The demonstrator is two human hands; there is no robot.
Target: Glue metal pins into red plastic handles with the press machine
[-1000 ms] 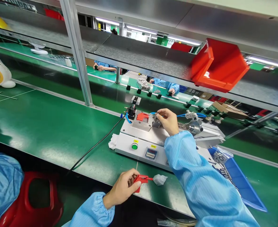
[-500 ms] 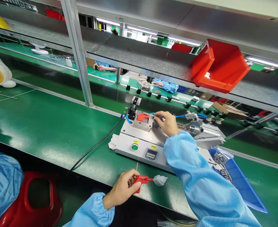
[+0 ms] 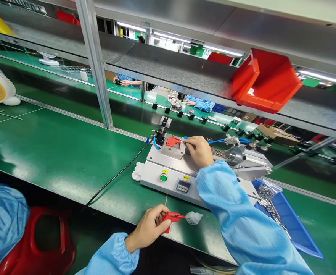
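My left hand [image 3: 149, 226] is closed on a red plastic part [image 3: 171, 218] at the front edge of the bench. Its thin red stem points right, towards a crumpled white wad [image 3: 194, 218]. My right hand [image 3: 200, 151] reaches over the silver bench machine [image 3: 170, 160], thumb and forefinger pinched on a small metal piece, mostly hidden by the fingertips. Just left of those fingertips, another red plastic part [image 3: 172, 142] lies in the metal fixture [image 3: 172, 151]. On the machine's front are a green button [image 3: 163, 177] and a counter [image 3: 183, 186].
A blue bin [image 3: 302, 229] of metal pins stands right of the machine. A black cable [image 3: 119, 172] runs off the bench on the left. Overhead, a red bin [image 3: 270, 82] sits on the shelf. A person's blue sleeve [image 3: 2, 225] shows beside a red stool [image 3: 39, 244].
My right hand has shifted slightly left, towards the red part in the fixture. My left hand keeps its hold on the other red part, nearly unmoved.
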